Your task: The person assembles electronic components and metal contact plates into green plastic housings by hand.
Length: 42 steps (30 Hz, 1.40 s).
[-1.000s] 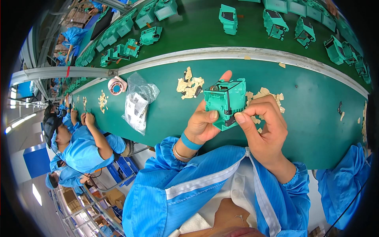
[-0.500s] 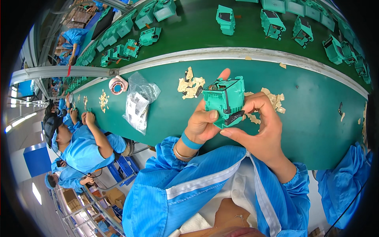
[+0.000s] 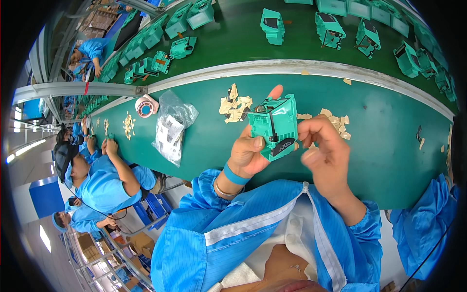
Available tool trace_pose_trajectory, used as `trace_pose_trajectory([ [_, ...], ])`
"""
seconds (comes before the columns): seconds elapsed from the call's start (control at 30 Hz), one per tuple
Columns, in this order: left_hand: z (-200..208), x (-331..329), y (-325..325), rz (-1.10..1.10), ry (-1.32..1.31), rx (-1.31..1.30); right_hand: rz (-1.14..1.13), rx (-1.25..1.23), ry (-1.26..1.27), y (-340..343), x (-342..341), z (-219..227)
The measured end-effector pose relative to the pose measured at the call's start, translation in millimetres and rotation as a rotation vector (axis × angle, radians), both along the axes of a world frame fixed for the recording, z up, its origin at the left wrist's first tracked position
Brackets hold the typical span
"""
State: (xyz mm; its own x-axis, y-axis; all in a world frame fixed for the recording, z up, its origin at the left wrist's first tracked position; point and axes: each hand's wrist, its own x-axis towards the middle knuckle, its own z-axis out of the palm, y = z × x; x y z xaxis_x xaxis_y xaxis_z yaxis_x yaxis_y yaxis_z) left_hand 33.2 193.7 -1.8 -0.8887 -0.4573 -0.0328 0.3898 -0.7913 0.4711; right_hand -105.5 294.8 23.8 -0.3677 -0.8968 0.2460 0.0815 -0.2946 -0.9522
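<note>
A green plastic housing [image 3: 263,127] is gripped in my left hand [image 3: 244,155], its thumb pressed on the near left side. A black strip-like piece [image 3: 283,147] sits along the housing's lower right edge, and a thin black band runs down its face. My right hand [image 3: 329,158] is just right of the housing. Its thumb is drawn away from the bent fingers, with nothing visible between them. The fingertips are close to the housing's right edge; whether they touch it I cannot tell. Some blur covers the right thumb.
Peeled beige tape scraps [image 3: 335,122] lie behind my right hand, with another pile [image 3: 234,104] farther left. A clear plastic bag [image 3: 170,129] and a tape roll [image 3: 145,107] are to the left. Beyond the metal rail [image 3: 272,66], a belt carries several green housings [image 3: 330,30]. Co-workers sit at left.
My right thumb and fingers have come off the black piece and spread apart. The housing is tilted slightly differently in my left hand. Housings on the belt have shifted a little left.
</note>
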Motion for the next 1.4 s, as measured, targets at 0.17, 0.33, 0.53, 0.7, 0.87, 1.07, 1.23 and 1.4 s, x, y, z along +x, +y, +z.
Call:
trace_pose_trajectory([
  [0.17, -0.1, -3.5, 6.1, 0.044, -0.038, -0.020, 0.074, 0.136, -0.115, -3.6, 7.3, 2.7],
  [0.33, 11.2, -11.8, 9.9, 0.126, -0.163, 0.050, 0.085, 0.177, -0.194, -6.7, 5.1, 5.6],
  [0.53, 4.5, -0.5, -6.3, -0.013, 0.042, 0.017, -0.017, 0.147, -0.076, -10.5, -2.6, -4.0],
  [0.7, 33.8, 14.8, -109.8, 0.424, -0.496, -0.348, -0.213, 0.244, -0.112, -10.7, -27.2, -31.8],
  [0.87, -24.9, 4.7, -225.9, 0.572, -0.788, -0.578, -0.245, 0.233, 0.005, -11.4, -34.1, -43.9],
  [1.07, -19.4, 5.0, -208.9, 1.048, -1.575, -1.689, -0.270, 0.245, -0.019, -8.0, -40.1, -48.4],
  [1.23, -6.4, 36.9, -111.1, 0.604, -1.334, -1.911, -0.213, 0.265, 0.040, -4.1, -39.1, -42.4],
  [1.4, -23.7, 43.0, -100.6, 0.490, -1.339, -1.801, -0.184, 0.238, 0.059, -1.5, -36.4, -41.2],
])
